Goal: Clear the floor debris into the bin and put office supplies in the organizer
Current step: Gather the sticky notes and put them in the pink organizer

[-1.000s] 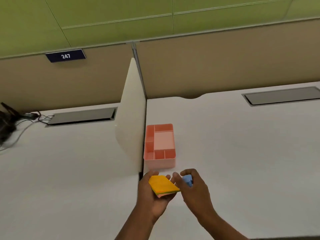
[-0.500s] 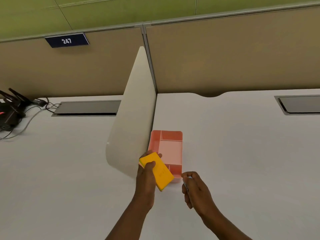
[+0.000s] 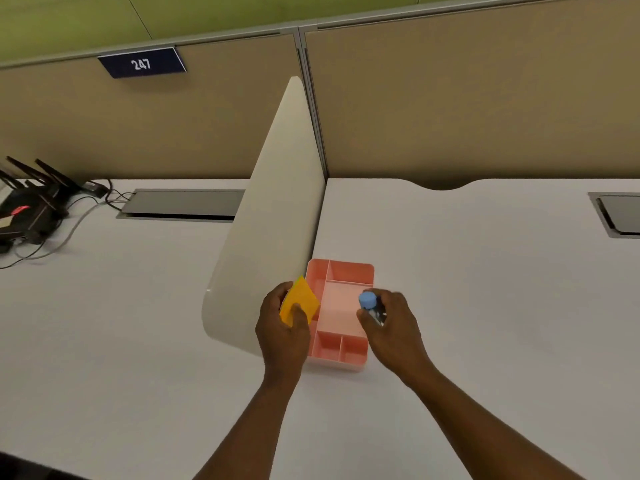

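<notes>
A pink plastic organizer [image 3: 349, 271] with several compartments stands on the white desk beside a cream divider panel. My left hand [image 3: 282, 329] grips a yellow pad of sticky notes [image 3: 299, 301] at the organizer's left edge. My right hand [image 3: 393, 322] holds a small item with a round blue cap [image 3: 367, 300] and a dark lower part over the organizer's large middle compartment. Every compartment I can see holds nothing.
The cream divider [image 3: 273, 216] rises just left of the organizer. A black router [image 3: 29, 206] with antennas and cables sits at the far left. Grey cable hatches [image 3: 183, 204] are set into the desk [image 3: 485, 289]. Tan partition walls stand behind.
Both hands have moved forward over the organizer. The left hand turned the yellow pad more upright, and the right hand's blue-capped item has come into view above the middle compartment.
</notes>
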{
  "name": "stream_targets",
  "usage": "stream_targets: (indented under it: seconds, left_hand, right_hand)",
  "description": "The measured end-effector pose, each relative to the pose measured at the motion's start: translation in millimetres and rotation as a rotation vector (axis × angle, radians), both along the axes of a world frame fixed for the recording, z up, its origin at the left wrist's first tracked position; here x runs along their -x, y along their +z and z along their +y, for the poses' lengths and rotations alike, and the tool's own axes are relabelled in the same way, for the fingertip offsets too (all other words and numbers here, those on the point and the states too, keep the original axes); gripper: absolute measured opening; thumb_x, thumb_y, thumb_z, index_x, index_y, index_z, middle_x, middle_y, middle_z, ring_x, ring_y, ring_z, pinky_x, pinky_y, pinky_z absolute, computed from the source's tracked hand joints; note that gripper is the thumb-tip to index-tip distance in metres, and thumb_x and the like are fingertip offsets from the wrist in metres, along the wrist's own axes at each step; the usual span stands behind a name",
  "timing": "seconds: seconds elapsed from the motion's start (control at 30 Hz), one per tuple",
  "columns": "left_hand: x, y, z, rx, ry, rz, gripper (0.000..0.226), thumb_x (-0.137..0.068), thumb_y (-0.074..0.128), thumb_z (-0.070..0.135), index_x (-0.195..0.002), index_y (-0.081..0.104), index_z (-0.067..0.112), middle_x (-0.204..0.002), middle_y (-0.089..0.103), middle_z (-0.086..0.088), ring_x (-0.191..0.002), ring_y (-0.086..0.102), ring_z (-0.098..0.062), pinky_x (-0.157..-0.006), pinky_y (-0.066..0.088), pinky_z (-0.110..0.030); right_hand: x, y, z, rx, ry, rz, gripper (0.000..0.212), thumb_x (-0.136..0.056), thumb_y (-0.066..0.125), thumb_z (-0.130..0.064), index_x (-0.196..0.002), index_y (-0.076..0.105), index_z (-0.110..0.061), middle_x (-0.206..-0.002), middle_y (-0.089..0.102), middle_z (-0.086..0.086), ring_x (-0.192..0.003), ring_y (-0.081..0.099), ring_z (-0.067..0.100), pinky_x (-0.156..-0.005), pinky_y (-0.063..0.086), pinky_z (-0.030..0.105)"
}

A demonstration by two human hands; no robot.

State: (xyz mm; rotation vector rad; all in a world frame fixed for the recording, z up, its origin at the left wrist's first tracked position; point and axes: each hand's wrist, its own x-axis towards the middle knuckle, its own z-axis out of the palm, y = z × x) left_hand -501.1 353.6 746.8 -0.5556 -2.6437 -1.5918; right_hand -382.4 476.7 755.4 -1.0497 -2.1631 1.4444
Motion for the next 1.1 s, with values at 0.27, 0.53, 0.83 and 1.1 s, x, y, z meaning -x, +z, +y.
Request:
stream_targets:
  seconds: [0.27,0.53,0.83,1.1]
  left_hand:
    - [-14,-15,7,-0.017,0.220,-0.067,0.027,-0.092,0.057,0.006,-0.119,0.057,0.010,-0.115,0.062,-0.008,-0.101,0.056,-0.019,-0.088,0.050,-0.035]
    - [-22,-28,-2,0.111,0.218,-0.109,0.028,-0.087,0.058,-0.001,-0.113,0.057,0.010,-0.105,0.062,-0.006,-0.096,0.060,-0.028,-0.078,0.052,-0.033]
    - [-21,-44,-8,0.351,0.107,-0.110,0.039,-0.091,0.060,0.008,-0.129,0.054,0.014,-0.113,0.064,-0.007,-0.105,0.060,-0.023,-0.087,0.054,-0.031]
    - [-20,-49,-15,0.458,0.009,0.022,0.023,-0.089,0.063,0.012,-0.112,0.066,0.011,-0.100,0.065,-0.004,-0.090,0.053,-0.012,-0.072,0.046,-0.018]
  right_hand:
    - [47,-8,46,-0.042,-0.143,0.137,0.033,-0.090,0.065,-0.017,-0.120,0.054,-0.018,-0.118,0.061,-0.003,-0.103,0.059,0.014,-0.088,0.051,0.025]
    - [70,-29,63,-0.179,0.025,0.093,0.034,-0.089,0.066,-0.013,-0.119,0.051,-0.018,-0.117,0.063,0.000,-0.102,0.063,0.018,-0.089,0.052,0.031]
    - [70,-56,72,-0.440,0.323,-0.205,0.021,-0.098,0.048,-0.022,-0.118,0.053,-0.018,-0.111,0.062,0.003,-0.096,0.058,0.019,-0.076,0.041,0.027]
    - [81,-52,71,-0.664,0.415,-0.337,0.019,-0.097,0.049,-0.019,-0.116,0.049,-0.017,-0.105,0.058,0.007,-0.089,0.056,0.021,-0.065,0.043,0.030]
